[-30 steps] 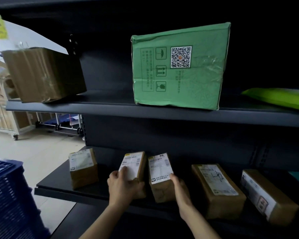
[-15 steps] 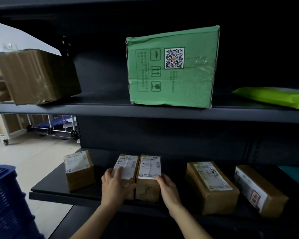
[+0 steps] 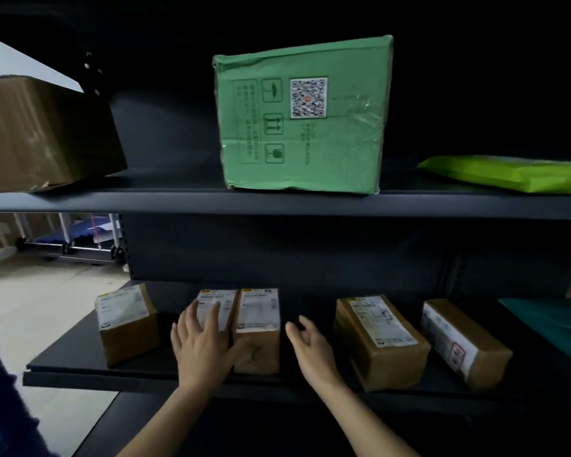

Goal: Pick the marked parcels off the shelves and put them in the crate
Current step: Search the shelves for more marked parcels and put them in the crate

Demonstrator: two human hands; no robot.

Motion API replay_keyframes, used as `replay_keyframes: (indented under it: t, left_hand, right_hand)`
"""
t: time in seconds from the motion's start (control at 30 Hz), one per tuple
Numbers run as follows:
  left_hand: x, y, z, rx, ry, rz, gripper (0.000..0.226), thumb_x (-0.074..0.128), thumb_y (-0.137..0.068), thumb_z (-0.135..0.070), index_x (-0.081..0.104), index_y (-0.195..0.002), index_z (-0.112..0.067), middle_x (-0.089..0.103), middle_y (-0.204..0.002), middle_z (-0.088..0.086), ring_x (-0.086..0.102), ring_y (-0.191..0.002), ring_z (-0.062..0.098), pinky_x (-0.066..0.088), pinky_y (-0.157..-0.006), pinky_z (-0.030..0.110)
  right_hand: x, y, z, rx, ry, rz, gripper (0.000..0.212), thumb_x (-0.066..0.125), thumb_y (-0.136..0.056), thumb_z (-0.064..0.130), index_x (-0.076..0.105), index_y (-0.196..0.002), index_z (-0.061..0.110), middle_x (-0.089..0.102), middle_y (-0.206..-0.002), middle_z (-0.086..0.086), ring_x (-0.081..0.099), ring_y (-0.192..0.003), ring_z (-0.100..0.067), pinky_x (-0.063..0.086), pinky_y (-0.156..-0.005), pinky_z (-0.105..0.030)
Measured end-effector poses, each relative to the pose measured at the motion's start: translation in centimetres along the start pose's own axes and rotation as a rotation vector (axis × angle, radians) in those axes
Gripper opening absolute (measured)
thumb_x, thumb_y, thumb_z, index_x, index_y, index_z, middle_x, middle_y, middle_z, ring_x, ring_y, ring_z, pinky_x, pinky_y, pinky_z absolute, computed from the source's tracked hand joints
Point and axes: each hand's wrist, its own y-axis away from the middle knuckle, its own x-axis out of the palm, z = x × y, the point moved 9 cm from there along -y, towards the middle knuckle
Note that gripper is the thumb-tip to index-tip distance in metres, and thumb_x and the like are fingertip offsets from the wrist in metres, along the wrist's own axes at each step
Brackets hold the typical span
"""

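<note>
We are resting our left hand (image 3: 201,344), fingers spread, flat on one labelled parcel (image 3: 215,311) near the front edge of the lower shelf (image 3: 80,374); our right hand (image 3: 310,349) is hovering empty and slack, just beside its twin parcel (image 3: 257,328). The two are touching side by side. We are risking nudging either one off the front edge, or lifting an unmarked one, since the labels are too blurred to read. We are counting five small brown parcels here; above, one brown carton (image 3: 43,133), one green box (image 3: 304,117), one lime mailer (image 3: 515,173).
</note>
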Motion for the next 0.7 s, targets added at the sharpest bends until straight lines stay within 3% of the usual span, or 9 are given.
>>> replay_keyframes:
  t: [0.1, 0.2, 0.3, 0.37, 0.47, 0.6, 0.7]
  left_hand:
    - [-0.4, 1.2, -5.6, 0.196, 0.042, -0.084, 0.071, 0.078, -0.07, -0.043, 0.053, -0.129, -0.012, 0.039, -0.143, 0.026, 0.03, -0.136, 0.043, 0.022, -0.11, 0.057]
    - [0.9, 3.2, -11.8, 0.362, 0.116, -0.072, 0.06, 0.084, -0.064, -0.034, 0.063, -0.114, -0.008, 0.05, -0.132, 0.028, 0.045, -0.125, 0.048, 0.035, -0.102, 0.057]
    - [3.5, 5.3, -16.8, 0.443, 0.189, 0.058, 0.06, 0.07, -0.078, -0.042, 0.055, -0.128, -0.013, 0.037, -0.145, 0.021, 0.032, -0.136, 0.041, 0.028, -0.112, 0.048]
    - [6.1, 6.5, -19.2, 0.468, 0.167, 0.189, 0.066, 0.052, -0.086, -0.053, 0.038, -0.141, -0.02, 0.018, -0.154, 0.013, 0.013, -0.144, 0.03, 0.014, -0.118, 0.038]
    - [8.9, 7.7, -21.8, 0.497, 0.11, 0.328, 0.068, 0.043, -0.088, -0.057, 0.02, -0.147, -0.031, 0.004, -0.157, 0.007, 0.001, -0.145, 0.026, 0.008, -0.119, 0.035]
    - [10.8, 8.3, -22.4, 0.47, 0.098, 0.45, 0.062, 0.046, -0.09, -0.051, 0.02, -0.146, -0.041, 0.0, -0.157, 0.009, -0.001, -0.145, 0.03, 0.013, -0.12, 0.039]
    - [10.8, 8.0, -21.6, 0.448, 0.125, 0.456, 0.057, 0.047, -0.092, -0.043, 0.023, -0.144, -0.042, 0.004, -0.157, 0.007, 0.002, -0.144, 0.027, 0.018, -0.119, 0.038]
  right_hand:
    - [-4.0, 0.7, 0.7, -0.087, 0.123, -0.058, 0.057, 0.046, -0.093, 0.047, 0.035, -0.143, 0.022, 0.047, -0.142, -0.002, 0.045, -0.129, -0.014, 0.037, -0.099, -0.022]
    - [-9.3, 1.7, 1.0, -0.157, 0.243, -0.205, 0.052, 0.049, -0.092, 0.043, 0.042, -0.139, 0.022, 0.051, -0.139, 0.0, 0.046, -0.127, -0.012, 0.033, -0.102, -0.017]
    - [-15.2, 2.8, 0.5, -0.204, 0.436, -0.352, 0.046, 0.051, -0.093, 0.037, 0.047, -0.135, 0.02, 0.053, -0.136, 0.002, 0.049, -0.125, -0.013, 0.03, -0.095, -0.011]
    - [-19.0, 3.2, -0.9, -0.166, 0.523, -0.408, 0.046, 0.051, -0.093, 0.033, 0.046, -0.136, 0.018, 0.051, -0.136, 0.0, 0.048, -0.125, -0.015, 0.035, -0.095, -0.016]
    - [-25.1, 3.6, -3.0, -0.051, 0.765, -0.563, 0.047, 0.052, -0.092, 0.033, 0.046, -0.135, 0.017, 0.048, -0.136, -0.009, 0.044, -0.125, -0.024, 0.04, -0.096, -0.03]
    - [-29.5, 3.3, -7.5, 0.287, 0.909, -0.476, 0.062, 0.049, -0.09, 0.048, 0.029, -0.144, 0.027, 0.029, -0.148, -0.017, 0.031, -0.133, -0.033, 0.035, -0.105, -0.039]
    - [-29.4, 3.3, -9.4, 0.304, 0.711, -0.419, 0.064, 0.054, -0.089, 0.042, 0.026, -0.145, 0.03, 0.042, -0.134, -0.02, 0.048, -0.118, -0.035, 0.044, -0.097, -0.037]
